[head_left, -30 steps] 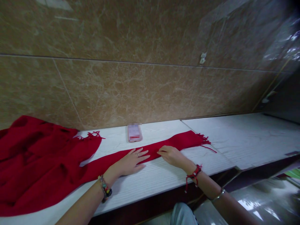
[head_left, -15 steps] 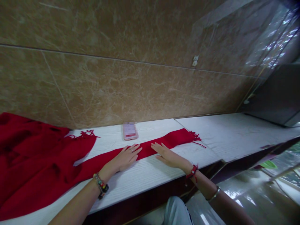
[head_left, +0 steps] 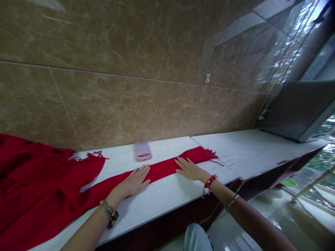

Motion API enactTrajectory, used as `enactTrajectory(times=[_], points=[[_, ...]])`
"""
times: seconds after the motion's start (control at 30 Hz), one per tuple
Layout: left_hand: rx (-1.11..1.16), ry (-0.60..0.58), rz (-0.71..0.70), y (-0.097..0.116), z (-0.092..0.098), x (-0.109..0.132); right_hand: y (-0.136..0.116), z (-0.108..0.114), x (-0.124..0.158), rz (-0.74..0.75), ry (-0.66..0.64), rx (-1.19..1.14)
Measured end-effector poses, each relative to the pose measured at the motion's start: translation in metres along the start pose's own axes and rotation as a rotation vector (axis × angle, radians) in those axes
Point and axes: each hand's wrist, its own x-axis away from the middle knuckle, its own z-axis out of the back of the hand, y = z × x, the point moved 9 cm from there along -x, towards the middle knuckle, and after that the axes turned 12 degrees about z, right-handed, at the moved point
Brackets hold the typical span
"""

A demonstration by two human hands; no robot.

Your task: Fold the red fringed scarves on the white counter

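Observation:
A long red fringed scarf (head_left: 163,168) lies stretched along a white counter (head_left: 167,195). Its left part is bunched in a heap (head_left: 31,188), and its fringed end (head_left: 209,154) points right. My left hand (head_left: 134,180) lies flat on the scarf's folded strip, fingers stretched out. Further right on the same strip rests my right hand (head_left: 190,168), also flat with the fingers spread. About a hand's width of scarf shows between them. Both wrists wear bracelets.
A pink phone (head_left: 142,151) lies on the counter behind the scarf, against the brown marble wall (head_left: 131,87). The counter runs on to the right, where a dark panel (head_left: 295,111) stands. Below its front edge a glossy floor (head_left: 288,223) and my knee (head_left: 196,238) show.
My hands have slid apart along the scarf, the right one toward the fringed end. The fingers of my right hand have flattened. The view has turned a little to the right.

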Motion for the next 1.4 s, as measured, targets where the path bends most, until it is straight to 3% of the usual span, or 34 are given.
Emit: enactTrajectory(times=[0.27, 0.37, 0.5, 0.57, 0.63, 0.87, 1.03, 1.1, 1.17, 1.4], points=[[0.049, 0.017, -0.027, 0.003, 0.006, 0.003, 0.095, -0.010, 0.056, -0.198, -0.119, 0.142], [0.060, 0.003, -0.011, 0.002, 0.006, 0.003, 0.100, -0.005, 0.050, -0.204, -0.091, 0.156], [0.049, -0.004, -0.014, -0.001, 0.003, 0.002, 0.071, 0.011, 0.016, -0.102, 0.048, 0.113], [0.041, 0.007, -0.023, -0.004, 0.000, 0.001, 0.055, 0.008, 0.002, -0.015, 0.041, 0.105], [0.035, 0.016, -0.033, -0.007, -0.002, 0.000, 0.056, 0.001, -0.001, 0.003, 0.019, 0.111], [-0.003, 0.008, -0.033, -0.010, -0.003, -0.002, 0.134, -0.021, 0.055, -0.203, -0.099, 0.093], [0.000, -0.011, -0.008, -0.009, -0.002, -0.002, 0.165, -0.010, 0.078, -0.343, -0.159, 0.071], [0.002, -0.013, -0.006, -0.008, -0.001, -0.001, 0.156, 0.001, 0.068, -0.350, -0.103, 0.076], [0.005, -0.014, -0.012, -0.007, 0.000, -0.001, 0.129, 0.012, 0.046, -0.270, -0.016, 0.057], [0.076, -0.013, -0.008, -0.007, 0.000, -0.001, -0.027, 0.013, -0.047, 0.156, 0.107, -0.174]])
